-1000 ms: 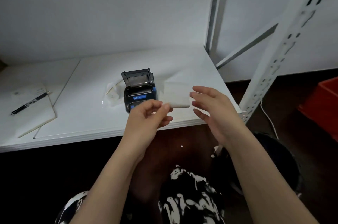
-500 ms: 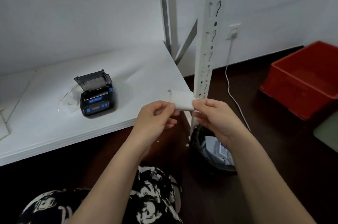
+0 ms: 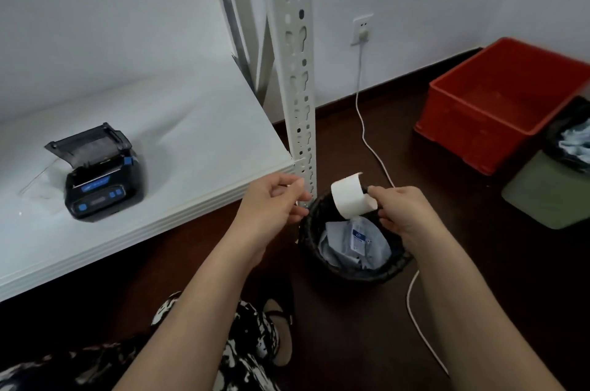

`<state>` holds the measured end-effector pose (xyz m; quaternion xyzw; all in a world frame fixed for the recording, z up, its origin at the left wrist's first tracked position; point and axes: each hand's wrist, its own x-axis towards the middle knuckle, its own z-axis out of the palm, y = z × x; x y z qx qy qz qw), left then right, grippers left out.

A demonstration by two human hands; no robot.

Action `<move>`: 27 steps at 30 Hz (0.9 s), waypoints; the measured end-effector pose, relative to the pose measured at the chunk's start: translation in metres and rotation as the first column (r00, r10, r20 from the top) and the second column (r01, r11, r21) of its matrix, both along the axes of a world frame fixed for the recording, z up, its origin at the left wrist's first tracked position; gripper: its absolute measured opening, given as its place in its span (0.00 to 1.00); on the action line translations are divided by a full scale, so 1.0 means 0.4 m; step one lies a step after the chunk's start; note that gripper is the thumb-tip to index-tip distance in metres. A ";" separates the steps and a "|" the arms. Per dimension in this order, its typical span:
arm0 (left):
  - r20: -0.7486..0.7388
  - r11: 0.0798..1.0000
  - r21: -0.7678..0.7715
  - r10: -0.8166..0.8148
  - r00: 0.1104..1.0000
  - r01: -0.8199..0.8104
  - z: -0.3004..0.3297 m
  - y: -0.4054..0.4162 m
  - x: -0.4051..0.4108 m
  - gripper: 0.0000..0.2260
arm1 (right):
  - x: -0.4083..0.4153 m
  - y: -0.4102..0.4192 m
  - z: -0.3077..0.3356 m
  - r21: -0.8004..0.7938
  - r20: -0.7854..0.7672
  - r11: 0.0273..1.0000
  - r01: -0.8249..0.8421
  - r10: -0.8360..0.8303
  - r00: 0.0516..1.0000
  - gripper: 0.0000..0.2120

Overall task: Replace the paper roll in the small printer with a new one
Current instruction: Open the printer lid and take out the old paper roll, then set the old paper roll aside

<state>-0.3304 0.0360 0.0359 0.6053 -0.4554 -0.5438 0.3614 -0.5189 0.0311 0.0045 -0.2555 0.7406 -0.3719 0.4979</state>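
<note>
The small black printer (image 3: 100,178) with blue buttons sits on the white shelf (image 3: 198,135) at the left, its lid flipped up and open. My right hand (image 3: 404,211) pinches a curled white strip of paper (image 3: 351,195) and holds it above a black waste bin (image 3: 354,243) on the floor. My left hand (image 3: 271,202) hovers beside the shelf's front corner with its fingertips pinched together; whether it holds anything I cannot tell. Clear plastic wrapping (image 3: 38,179) lies on the shelf left of the printer.
A white perforated rack post (image 3: 295,71) stands at the shelf corner, just behind my hands. The bin holds crumpled packaging. A white cable (image 3: 367,135) runs from a wall socket across the dark floor. A red crate (image 3: 498,103) and another lined bin (image 3: 571,138) stand at the right.
My view has swung right, off the shelf toward the floor. The paper strip, held by both hands before, is now in my right hand alone, over the bin.
</note>
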 end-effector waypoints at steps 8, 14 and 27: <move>0.003 0.999 -0.031 0.010 1.000 -0.010 0.022 -0.009 0.032 0.07 | 0.036 -0.013 0.049 -0.019 -0.020 0.999 -0.044 0.043 0.999 0.10; -0.042 0.993 -0.071 0.094 0.995 -0.097 0.059 0.004 0.112 0.08 | 0.124 -0.017 0.087 -0.108 -0.036 0.981 -0.163 0.160 0.986 0.03; -0.105 0.908 -0.155 0.377 0.920 -0.390 0.059 0.059 0.436 0.09 | 0.478 -0.045 0.148 -0.245 -0.013 0.906 -0.346 0.354 0.935 0.13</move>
